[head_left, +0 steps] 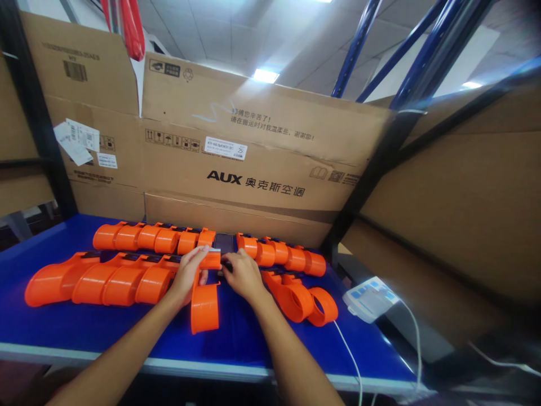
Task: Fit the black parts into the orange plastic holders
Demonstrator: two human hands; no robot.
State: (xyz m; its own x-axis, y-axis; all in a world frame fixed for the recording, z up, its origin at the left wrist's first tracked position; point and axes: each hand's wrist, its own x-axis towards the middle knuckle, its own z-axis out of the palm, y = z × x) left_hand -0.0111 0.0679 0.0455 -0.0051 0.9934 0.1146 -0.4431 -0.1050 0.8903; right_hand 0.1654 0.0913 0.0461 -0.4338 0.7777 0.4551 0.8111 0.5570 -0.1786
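Observation:
My left hand [189,275] is closed around an orange plastic piece [205,308] with a wide ring-shaped cup hanging toward the table's front. Its upper end shows between my thumb and fingers, with a thin pale edge on top. Close on its right, my right hand [245,274] has its fingers curled together at a small dark part, and what they grip is hidden. Like pieces lie in rows: one front-left row [122,285], one back-left row [137,238], one back-right row [281,255] and a few at front right [301,301].
A dark flat object [224,243] lies behind my hands on the blue tabletop [139,332]. At the right edge sits a clear-and-blue box-like item [372,299] beside a white cable [414,332]. A cardboard wall [253,169] closes the back, between dark metal posts.

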